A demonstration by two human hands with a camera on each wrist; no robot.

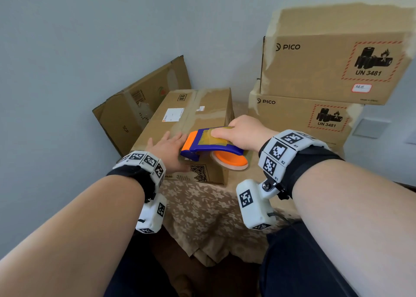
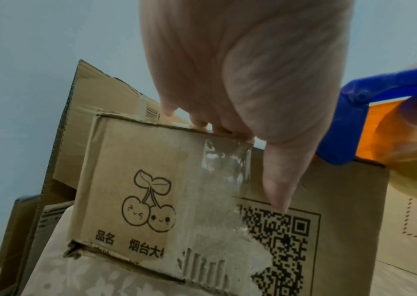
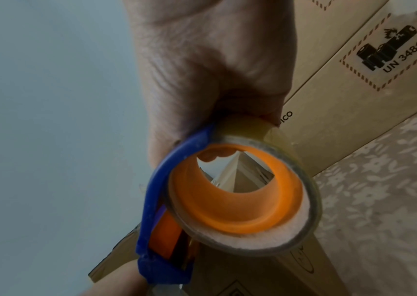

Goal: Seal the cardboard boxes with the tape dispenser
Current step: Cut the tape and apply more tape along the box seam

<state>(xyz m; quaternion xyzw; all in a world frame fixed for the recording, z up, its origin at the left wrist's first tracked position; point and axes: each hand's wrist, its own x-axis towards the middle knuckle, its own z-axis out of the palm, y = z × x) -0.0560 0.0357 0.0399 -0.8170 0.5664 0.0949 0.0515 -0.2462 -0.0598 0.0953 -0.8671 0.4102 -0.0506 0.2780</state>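
Tape dispenser (image 1: 209, 145), blue frame with orange core, sits at the near end of the middle cardboard box (image 1: 186, 125) on the flowered cloth (image 1: 202, 209); head view shows my right hand (image 1: 242, 132) wrapped over its top, thumb on the roll, while my left hand (image 1: 167, 149) lies flat on the lid just beside the nose, fingers straight and spread. Risk noted: if I pull before the tape end has stuck, the strip should lift off and curl. Left wrist view: fingertips (image 2: 224, 128) hook the top edge, thumb pointing down the front face over old tape (image 2: 225, 172) and torn paper; fresh tape may bond badly there. Right wrist view: fingers closed round the roll (image 3: 243, 196), squeezing it; too tight a grip could stall the unwind. The blade is blurred, so I cannot tell whether tape is threaded.
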